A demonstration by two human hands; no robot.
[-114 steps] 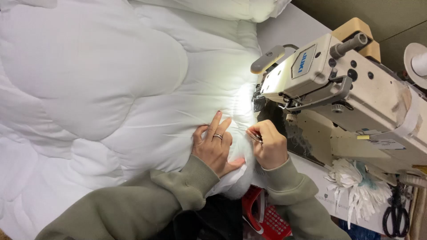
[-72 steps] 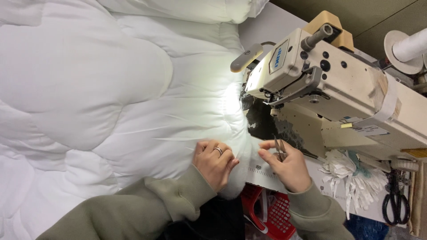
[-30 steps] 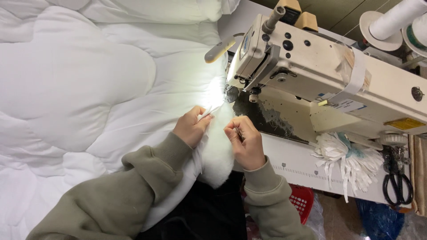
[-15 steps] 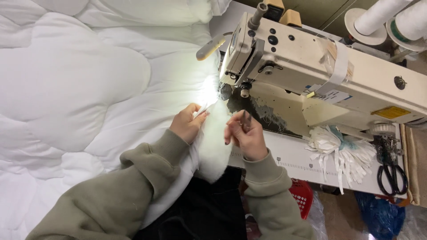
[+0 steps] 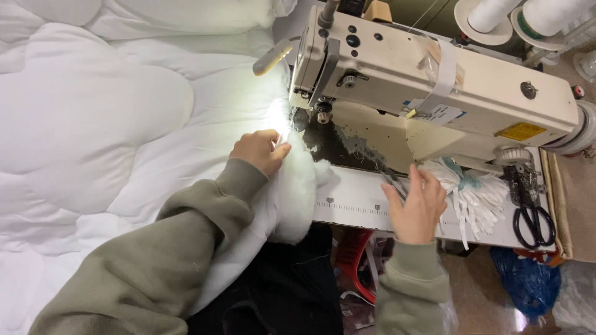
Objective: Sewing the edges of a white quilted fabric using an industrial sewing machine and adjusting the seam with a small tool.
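White quilted duvet (image 5: 112,124) fills the left of my view, its edge lying under the needle head of the cream sewing machine (image 5: 434,80). My left hand (image 5: 259,151) rests on that edge beside the lit needle area, fingers curled and pinching the fabric. My right hand (image 5: 415,208) lies on the machine table (image 5: 354,201), loosely spread, apparently holding small thread snips (image 5: 395,182). A bundle of white strips (image 5: 475,189) and black scissors (image 5: 528,208) lie just right.

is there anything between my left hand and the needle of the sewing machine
Nothing visible does. The left hand rests on the puffy white quilted duvet, just short of the cream industrial sewing machine's needle area, with only lit fabric between.
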